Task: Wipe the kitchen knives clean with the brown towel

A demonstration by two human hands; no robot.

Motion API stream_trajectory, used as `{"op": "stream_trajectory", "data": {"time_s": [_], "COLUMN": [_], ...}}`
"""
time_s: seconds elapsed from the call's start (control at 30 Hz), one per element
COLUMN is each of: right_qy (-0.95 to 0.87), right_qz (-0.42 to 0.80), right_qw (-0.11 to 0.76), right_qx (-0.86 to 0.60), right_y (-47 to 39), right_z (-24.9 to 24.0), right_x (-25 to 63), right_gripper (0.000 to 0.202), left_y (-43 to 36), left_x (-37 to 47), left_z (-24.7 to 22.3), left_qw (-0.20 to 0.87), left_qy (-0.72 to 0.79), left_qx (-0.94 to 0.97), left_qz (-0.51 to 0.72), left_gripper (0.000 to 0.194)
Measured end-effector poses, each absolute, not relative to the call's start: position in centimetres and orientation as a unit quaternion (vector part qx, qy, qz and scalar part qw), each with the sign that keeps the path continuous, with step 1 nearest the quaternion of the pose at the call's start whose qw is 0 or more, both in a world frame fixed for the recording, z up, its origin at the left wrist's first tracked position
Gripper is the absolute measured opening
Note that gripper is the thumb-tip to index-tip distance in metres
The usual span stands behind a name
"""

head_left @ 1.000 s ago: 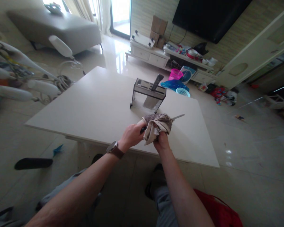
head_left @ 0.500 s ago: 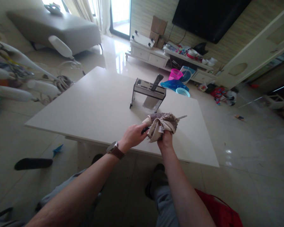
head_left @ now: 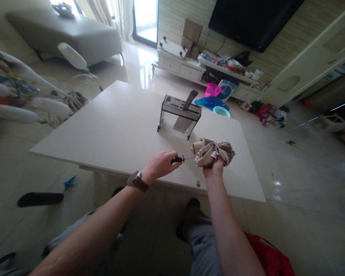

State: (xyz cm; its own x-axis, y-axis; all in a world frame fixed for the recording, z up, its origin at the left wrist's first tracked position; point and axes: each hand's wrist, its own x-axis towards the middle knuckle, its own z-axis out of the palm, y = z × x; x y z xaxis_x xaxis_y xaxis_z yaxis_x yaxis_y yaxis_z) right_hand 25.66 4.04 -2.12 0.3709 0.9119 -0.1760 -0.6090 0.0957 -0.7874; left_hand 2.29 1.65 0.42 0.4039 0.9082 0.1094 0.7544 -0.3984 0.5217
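Note:
My left hand (head_left: 163,165) is closed on the black handle (head_left: 177,159) of a thin metal tool over the near part of the white table. The tool's shaft runs right into a bunched beige and brown cloth (head_left: 207,153), which hides its far end. Wrapped round the cloth from below is my right hand (head_left: 214,168). Beyond the hands, a knife block (head_left: 181,111) with clear sides stands upright on the table, and one black-handled knife (head_left: 190,100) sticks up from its top slot.
The white table (head_left: 103,126) spans the middle. A small brown piece (head_left: 198,184) lies near its front edge. Past its far edge are a pink basket (head_left: 212,90), a blue bag (head_left: 211,102) and a light blue basket (head_left: 221,111). Curved white tubes (head_left: 71,55) stand at the left.
My right hand and the cloth have moved right, away from my left hand. More of the handle and a stretch of shaft now show, and the small brown piece has come into view.

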Motion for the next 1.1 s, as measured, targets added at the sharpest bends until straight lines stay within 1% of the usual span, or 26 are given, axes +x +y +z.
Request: {"op": "stream_trajectory", "data": {"time_s": [0.13, 0.3, 0.4, 0.5, 0.6, 0.7, 0.83, 0.97, 1.1], "right_qy": [-0.153, -0.106, -0.117, -0.117, -0.104, -0.089, -0.092, -0.142, -0.216], "right_qz": [0.527, 0.491, 0.496, 0.495, 0.505, 0.526, 0.538, 0.547, 0.547], "right_qw": [0.726, 0.742, 0.743, 0.745, 0.743, 0.728, 0.711, 0.694, 0.670], "right_qx": [-0.415, -0.444, -0.433, -0.431, -0.426, -0.429, -0.443, -0.446, -0.453], "right_y": [4.0, 4.1, 4.1, 4.0, 3.9, 3.8, 3.8, 3.3, 2.4], "right_z": [-1.7, -1.4, -1.3, -1.3, -1.3, -1.1, -1.0, -1.4, -2.0], "right_x": [25.9, 26.7, 27.0, 26.9, 26.6, 26.2, 25.6, 23.9, 20.9], "right_gripper": [0.036, 0.031, 0.032, 0.028, 0.025, 0.022, 0.019, 0.027, 0.032], "left_y": [1.8, 2.1, 2.1, 2.1, 2.1, 2.3, 2.5, 2.5, 2.2], "left_x": [2.0, 1.5, 1.3, 1.1, 1.1, 1.1, 1.3, 1.9, 2.7], "left_z": [0.3, 0.5, 0.7, 0.8, 0.7, 0.7, 0.6, 0.5, 0.5], "left_qw": [0.203, 0.195, 0.187, 0.186, 0.197, 0.229, 0.281, 0.327, 0.333], "left_qy": [0.502, 0.493, 0.484, 0.493, 0.517, 0.532, 0.536, 0.525, 0.522], "left_qx": [0.822, 0.832, 0.839, 0.834, 0.818, 0.799, 0.773, 0.748, 0.732], "left_qz": [0.177, 0.164, 0.167, 0.164, 0.159, 0.160, 0.189, 0.241, 0.284], "left_gripper": [0.033, 0.034, 0.037, 0.038, 0.040, 0.045, 0.047, 0.048, 0.047]}}
